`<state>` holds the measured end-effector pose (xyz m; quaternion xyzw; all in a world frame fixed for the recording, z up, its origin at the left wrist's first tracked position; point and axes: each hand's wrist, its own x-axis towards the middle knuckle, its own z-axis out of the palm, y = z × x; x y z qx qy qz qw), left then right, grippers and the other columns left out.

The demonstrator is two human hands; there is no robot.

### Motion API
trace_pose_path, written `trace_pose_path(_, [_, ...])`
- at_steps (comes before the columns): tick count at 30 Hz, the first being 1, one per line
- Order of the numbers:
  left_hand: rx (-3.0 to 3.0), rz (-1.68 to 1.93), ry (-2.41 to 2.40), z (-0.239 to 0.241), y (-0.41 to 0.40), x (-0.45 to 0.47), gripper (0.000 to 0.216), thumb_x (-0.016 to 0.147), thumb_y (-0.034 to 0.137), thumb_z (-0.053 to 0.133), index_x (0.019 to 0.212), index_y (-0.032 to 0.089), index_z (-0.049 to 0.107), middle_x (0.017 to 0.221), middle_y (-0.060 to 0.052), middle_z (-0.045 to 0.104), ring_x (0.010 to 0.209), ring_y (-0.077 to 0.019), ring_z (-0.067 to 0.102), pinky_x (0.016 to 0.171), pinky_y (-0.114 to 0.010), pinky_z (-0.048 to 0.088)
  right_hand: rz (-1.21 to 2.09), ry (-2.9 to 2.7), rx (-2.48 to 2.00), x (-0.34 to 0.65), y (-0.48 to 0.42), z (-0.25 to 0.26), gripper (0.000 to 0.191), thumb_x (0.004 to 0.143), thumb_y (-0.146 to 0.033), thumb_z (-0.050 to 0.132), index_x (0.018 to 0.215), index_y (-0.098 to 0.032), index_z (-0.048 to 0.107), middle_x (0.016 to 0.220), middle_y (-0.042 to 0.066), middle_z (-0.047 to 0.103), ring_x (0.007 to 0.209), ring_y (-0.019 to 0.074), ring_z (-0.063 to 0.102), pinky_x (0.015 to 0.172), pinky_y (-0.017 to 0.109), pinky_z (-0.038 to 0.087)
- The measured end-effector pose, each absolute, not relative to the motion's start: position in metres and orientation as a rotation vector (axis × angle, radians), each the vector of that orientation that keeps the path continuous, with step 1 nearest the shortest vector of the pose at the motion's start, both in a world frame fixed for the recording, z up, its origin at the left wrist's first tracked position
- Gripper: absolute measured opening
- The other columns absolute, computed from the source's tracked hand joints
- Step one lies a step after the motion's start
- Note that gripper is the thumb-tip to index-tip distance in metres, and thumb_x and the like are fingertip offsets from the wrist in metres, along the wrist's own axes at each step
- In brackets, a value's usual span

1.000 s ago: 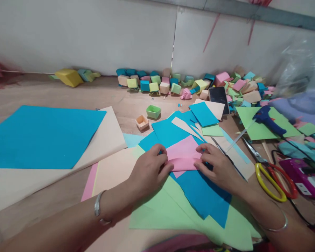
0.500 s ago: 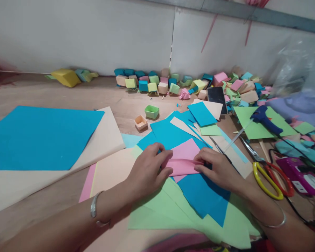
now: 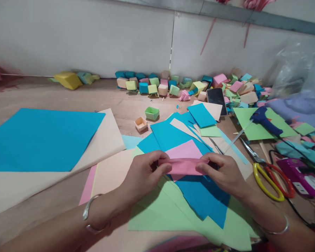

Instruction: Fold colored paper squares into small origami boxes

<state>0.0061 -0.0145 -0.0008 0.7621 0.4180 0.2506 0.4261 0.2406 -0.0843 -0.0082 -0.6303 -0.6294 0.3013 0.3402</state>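
Observation:
A pink paper square (image 3: 184,159) lies on blue sheets (image 3: 170,134) with its near edge folded up. My left hand (image 3: 144,173) pinches the fold's left end, thumb on top. My right hand (image 3: 223,173) pinches the right end. Both hands are closed on the paper, and each wrist wears a silver bangle. Green paper (image 3: 162,213) lies under my wrists.
A large blue sheet (image 3: 42,138) on cream paper lies at left. Small green (image 3: 152,112) and orange (image 3: 141,123) paper boxes sit beyond. Many folded boxes (image 3: 157,84) line the wall. A phone (image 3: 216,99), blue glue gun (image 3: 265,119), scissors (image 3: 267,175) and a purple device (image 3: 303,176) are at right.
The folded near edge of the pink paper has been lifted off the sheets. Both hands shifted from pressing it flat to pinching its ends.

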Motion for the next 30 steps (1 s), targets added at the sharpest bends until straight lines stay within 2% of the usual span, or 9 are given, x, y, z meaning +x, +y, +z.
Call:
trace_pose_path(4, [1.651,0.585,1.028,-0.002,-0.010,0.008,0.004,0.078,0.020,0.062,0.080,0.018,0.065,0.069,0.002,0.064,0.060,-0.0114,0.057,0.054,-0.022,0.044,0.854,-1.567,-1.671,0.238,-0.084,-0.009,0.019,0.082,-0.035,0.065,0.071,-0.020,0.065,0.060,-0.003,0.056,0.056,0.0114,0.048,0.050,0.024,0.035])
trace_pose_path(8, [1.448,0.540,0.977,-0.001,-0.007,0.010,0.017,0.075,0.026,0.067,0.088,0.017,0.063,0.074,-0.001,0.067,0.064,-0.0140,0.061,0.053,-0.022,0.046,0.910,-1.494,-1.662,0.236,-0.083,-0.009,0.016,0.080,-0.034,0.066,0.073,-0.020,0.065,0.062,-0.003,0.058,0.057,0.0115,0.048,0.051,0.024,0.035])
trace_pose_path(11, [1.327,0.419,0.962,0.002,-0.008,0.012,0.021,0.080,0.034,0.064,0.090,0.015,0.062,0.061,-0.001,0.065,0.050,-0.0109,0.057,0.044,-0.019,0.039,0.942,-1.452,-1.656,0.235,-0.084,-0.009,0.016,0.079,-0.034,0.066,0.074,-0.019,0.065,0.063,-0.002,0.057,0.057,0.0116,0.047,0.051,0.024,0.035])
trace_pose_path(13, [1.276,0.369,0.977,0.004,-0.009,0.012,0.023,0.082,0.036,0.061,0.082,0.013,0.061,0.050,0.001,0.062,0.040,-0.0075,0.048,0.039,-0.017,0.032,0.955,-1.433,-1.657,0.235,-0.084,-0.009,0.015,0.079,-0.033,0.067,0.075,-0.019,0.065,0.064,-0.002,0.057,0.057,0.0114,0.047,0.051,0.024,0.035])
trace_pose_path(15, [1.265,0.375,1.011,0.006,-0.010,0.013,0.023,0.082,0.035,0.063,0.076,0.013,0.060,0.047,0.000,0.061,0.037,-0.0056,0.045,0.038,-0.015,0.031,0.994,-1.404,-1.640,0.235,-0.085,-0.009,0.016,0.079,-0.034,0.067,0.075,-0.019,0.065,0.063,-0.002,0.056,0.057,0.0110,0.047,0.050,0.023,0.034])
trace_pose_path(22, [1.252,0.384,1.021,0.006,-0.013,0.014,0.019,0.080,0.030,0.064,0.083,0.012,0.061,0.059,-0.003,0.069,0.046,-0.0108,0.058,0.045,-0.020,0.049,1.313,-1.221,-1.572,0.232,-0.086,-0.009,0.026,0.083,-0.044,0.062,0.081,-0.018,0.061,0.062,-0.001,0.063,0.050,0.0098,0.052,0.046,0.021,0.038])
trace_pose_path(25, [1.256,0.395,1.006,0.005,-0.013,0.014,0.018,0.081,0.029,0.063,0.085,0.011,0.062,0.060,-0.004,0.069,0.047,-0.0112,0.059,0.045,-0.020,0.049,1.318,-1.208,-1.569,0.230,-0.086,-0.009,0.023,0.083,-0.040,0.063,0.078,-0.018,0.060,0.062,-0.001,0.065,0.049,0.0098,0.054,0.046,0.021,0.040])
trace_pose_path(30, [1.258,0.411,0.967,0.006,-0.012,0.012,0.019,0.081,0.028,0.063,0.087,0.010,0.062,0.063,-0.004,0.070,0.049,-0.0104,0.061,0.046,-0.017,0.048,1.295,-1.196,-1.529,0.231,-0.084,-0.012,0.019,0.083,-0.036,0.064,0.084,-0.018,0.062,0.062,-0.002,0.065,0.053,0.0101,0.056,0.050,0.020,0.044])
